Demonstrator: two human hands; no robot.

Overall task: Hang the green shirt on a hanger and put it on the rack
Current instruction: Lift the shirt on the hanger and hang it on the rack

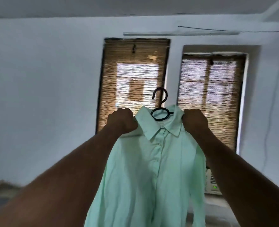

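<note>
A pale green button-up shirt [145, 169] hangs in front of me on a black hanger [160, 104], whose hook and ring stick up out of the collar. My left hand [121, 121] is closed on the shirt's left shoulder. My right hand [195, 120] is closed on its right shoulder beside the collar. Both arms are raised and stretched forward. The hanger's arms are hidden inside the shirt. No rack is visible in this view.
Two windows with bamboo blinds [133, 79] fill the pale blue wall [45, 95] ahead. A thin rod or tube [181, 33] runs along the wall above them. A white appliance with a green light [213, 184] sits low at the right, behind the shirt.
</note>
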